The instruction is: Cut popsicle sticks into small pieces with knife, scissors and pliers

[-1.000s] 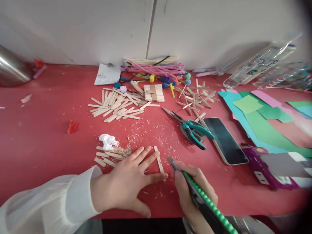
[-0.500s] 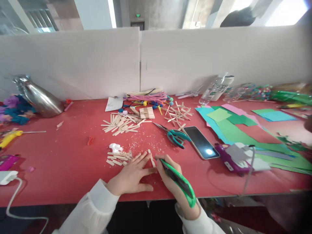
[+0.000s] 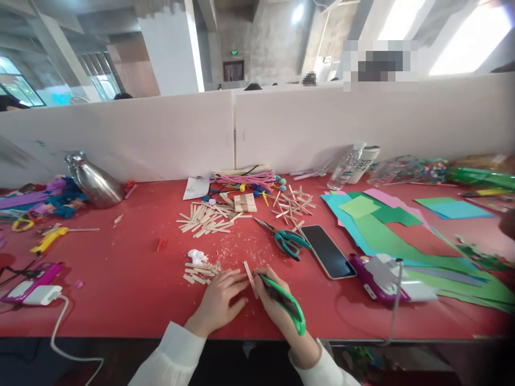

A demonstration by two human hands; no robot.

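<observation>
My right hand is closed around a green and black utility knife, its front end close to a single wooden craft stick lying on the red table. My left hand is open, palm down, with fingers stretched toward that stick; whether they touch it I cannot tell. Left of the fingers lie short cut stick pieces and crumpled white paper. Pale shavings are scattered on the table beyond the hands.
Craft sticks lie in loose piles farther back. Teal-handled pliers and a phone are right of centre. Coloured paper and a purple power strip lie farther right. A steel jug is at the back left.
The head view has tilted up, so the table sits lower in the picture. My left hand has drawn back a little from the stick. The knife stays in my right hand.
</observation>
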